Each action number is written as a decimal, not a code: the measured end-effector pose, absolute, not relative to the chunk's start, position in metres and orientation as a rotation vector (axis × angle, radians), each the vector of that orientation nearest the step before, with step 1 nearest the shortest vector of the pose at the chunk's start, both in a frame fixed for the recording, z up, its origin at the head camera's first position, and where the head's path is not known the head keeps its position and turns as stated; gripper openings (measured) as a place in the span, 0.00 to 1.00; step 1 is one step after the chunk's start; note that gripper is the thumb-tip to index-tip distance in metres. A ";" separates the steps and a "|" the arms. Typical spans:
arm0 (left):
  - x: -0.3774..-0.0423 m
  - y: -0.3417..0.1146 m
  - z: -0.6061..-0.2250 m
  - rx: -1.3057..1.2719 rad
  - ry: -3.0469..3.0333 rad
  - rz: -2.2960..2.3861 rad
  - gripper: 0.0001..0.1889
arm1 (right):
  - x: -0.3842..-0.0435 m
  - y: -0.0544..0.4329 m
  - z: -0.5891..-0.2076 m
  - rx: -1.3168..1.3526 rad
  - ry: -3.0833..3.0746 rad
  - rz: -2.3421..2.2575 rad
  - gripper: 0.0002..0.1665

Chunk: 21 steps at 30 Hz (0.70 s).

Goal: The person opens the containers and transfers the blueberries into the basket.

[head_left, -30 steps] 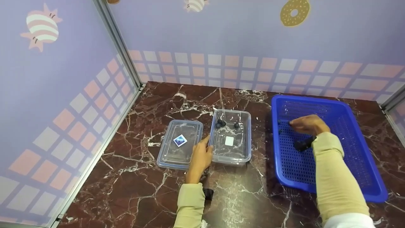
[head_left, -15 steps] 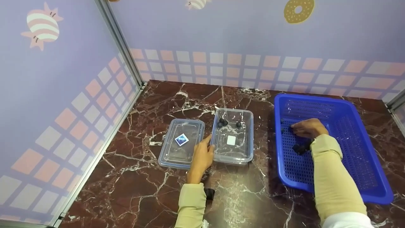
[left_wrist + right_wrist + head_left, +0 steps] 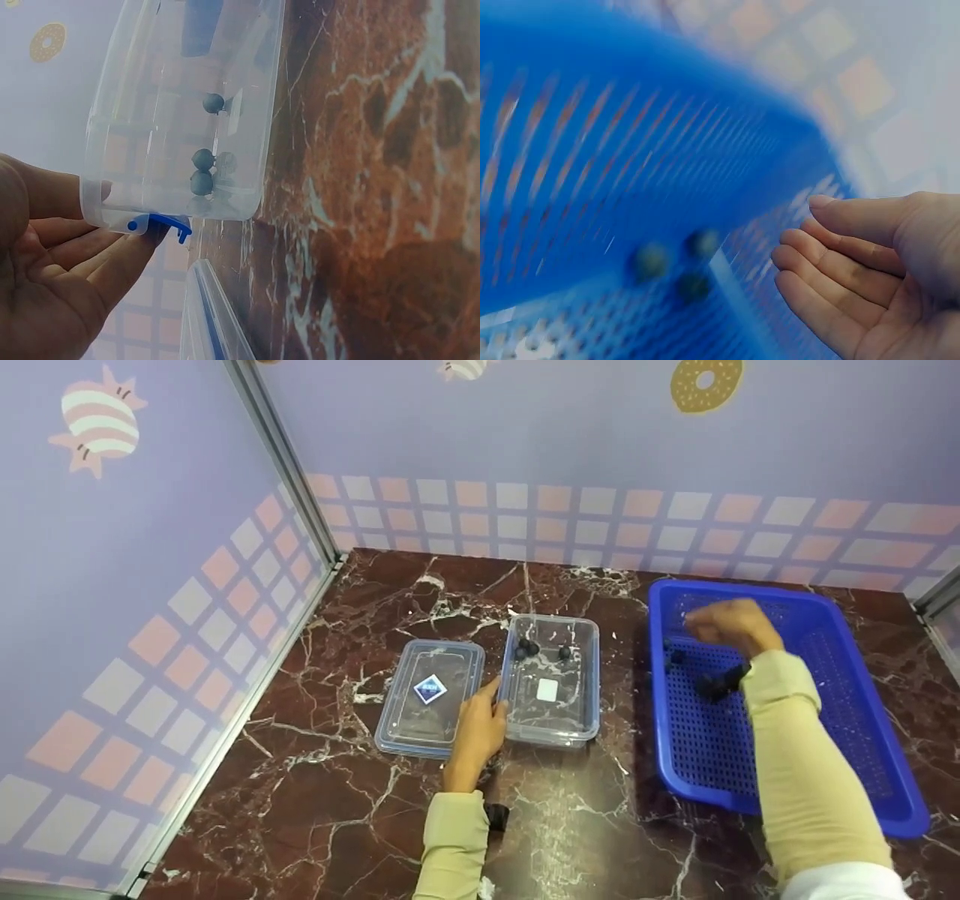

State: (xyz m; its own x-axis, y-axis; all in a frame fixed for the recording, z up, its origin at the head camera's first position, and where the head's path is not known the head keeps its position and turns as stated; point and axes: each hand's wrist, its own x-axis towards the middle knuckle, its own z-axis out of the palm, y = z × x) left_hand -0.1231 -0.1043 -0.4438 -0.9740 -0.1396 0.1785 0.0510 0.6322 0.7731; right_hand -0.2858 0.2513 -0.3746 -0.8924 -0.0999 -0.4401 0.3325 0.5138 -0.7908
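My left hand (image 3: 480, 726) grips the left rim of a clear plastic container (image 3: 551, 727), thumb and fingers on either side of it in the left wrist view, near a blue clip (image 3: 171, 222). Inside the container lie several blueberries (image 3: 528, 648), grouped toward its far end. My right hand (image 3: 739, 624) hovers inside a blue perforated basket (image 3: 660, 720), fingers loosely bent and holding nothing. Beneath it, in the basket's far left corner, rest a few dark round berries (image 3: 694, 286), blurred in the right wrist view.
A clear lid (image 3: 420, 727) with a blue diamond sticker (image 3: 430, 689) lies flat left of the container. The dark red marble table (image 3: 337, 810) meets patterned walls (image 3: 480, 450) at the back and left.
My right hand went down to the basket's floor, then rose toward the far end. A berry shows near where its fingertips were. My left hand keeps its hold on the container.
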 end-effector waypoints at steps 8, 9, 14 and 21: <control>-0.124 -0.105 -0.444 0.079 -2.648 -1.252 0.22 | -0.291 0.203 -0.331 -0.007 2.309 -1.510 0.28; -0.124 -0.105 -0.444 0.075 -2.645 -1.249 0.22 | -0.291 0.196 -0.330 -0.028 2.317 -1.509 0.28; -0.125 -0.105 -0.446 0.053 -2.624 -1.241 0.22 | -0.291 0.160 -0.334 -0.099 2.370 -1.457 0.24; -0.124 -0.105 -0.445 0.056 -2.624 -1.237 0.22 | -0.287 0.116 -0.349 -0.145 2.474 -1.321 0.18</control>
State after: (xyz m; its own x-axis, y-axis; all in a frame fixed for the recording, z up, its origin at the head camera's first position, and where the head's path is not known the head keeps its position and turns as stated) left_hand -0.1243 -0.1046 -0.4454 -0.9706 -0.1358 0.1989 0.0672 0.6407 0.7649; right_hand -0.2867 0.1156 -0.3486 -0.9398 -0.2422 -0.2411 0.0657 0.5643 -0.8230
